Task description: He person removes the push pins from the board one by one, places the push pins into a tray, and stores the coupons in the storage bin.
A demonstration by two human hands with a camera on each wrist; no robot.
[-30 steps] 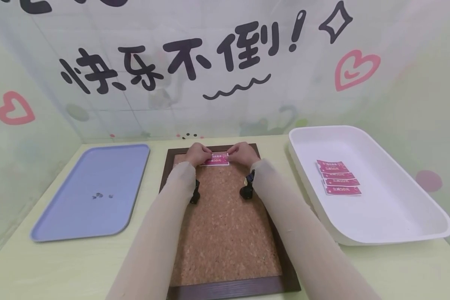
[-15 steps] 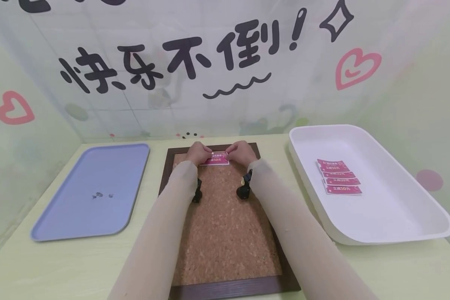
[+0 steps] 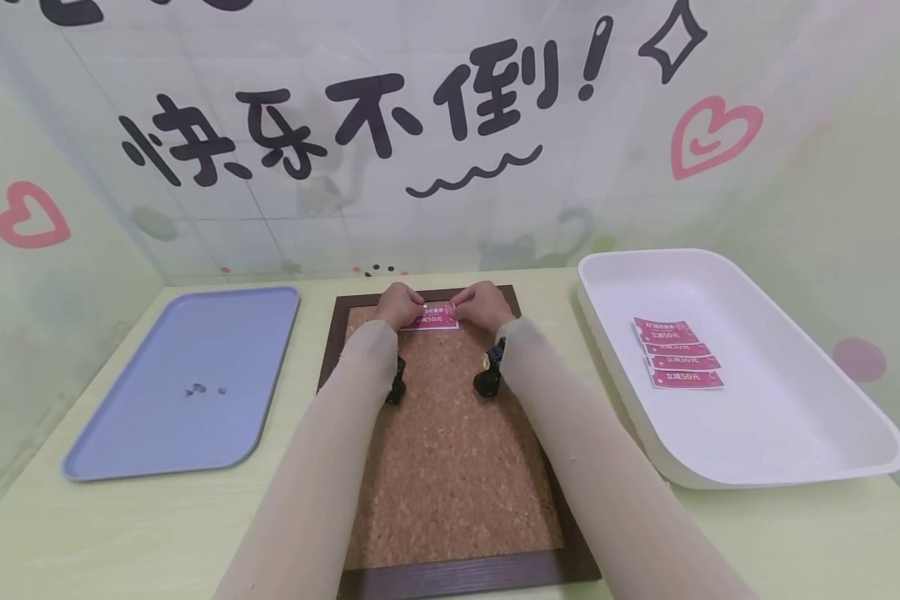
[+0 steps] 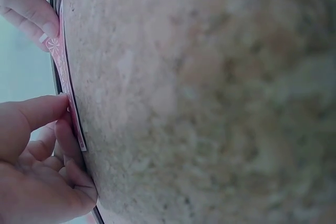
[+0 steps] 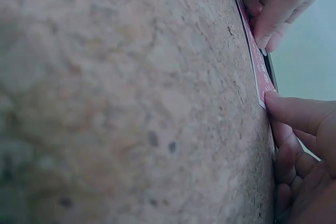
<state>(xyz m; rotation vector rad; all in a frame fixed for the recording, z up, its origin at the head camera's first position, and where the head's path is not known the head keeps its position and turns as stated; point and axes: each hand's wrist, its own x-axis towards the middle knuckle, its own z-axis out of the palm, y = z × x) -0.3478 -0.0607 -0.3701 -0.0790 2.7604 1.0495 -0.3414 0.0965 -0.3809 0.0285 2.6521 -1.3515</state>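
A pink and white coupon (image 3: pixel 438 317) lies at the far end of a cork board (image 3: pixel 453 467) with a dark frame. My left hand (image 3: pixel 399 306) pinches its left end, thumb and index finger bent together. At the right end, the thumb and fingers of my right hand (image 3: pixel 486 307) grip the coupon's edge. The left wrist view shows the coupon (image 4: pixel 64 72) nearly edge-on, close against the cork. A tiny pale thing shows by the left fingertips, too small to identify. Fingers cover both ends of the coupon.
On the right stands a deep white tray (image 3: pixel 765 425) with several overlapping pink coupons (image 3: pixel 682 354). A shallow blue tray (image 3: pixel 187 333) at the left holds a few tiny greyish bits (image 3: pixel 198 389). Behind the board rises a wall (image 3: pixel 420 233) with printed lettering.
Both wrists have shifted slightly inward toward each other since one second ago. The coupon and the fingers on it stay in nearly the same place.
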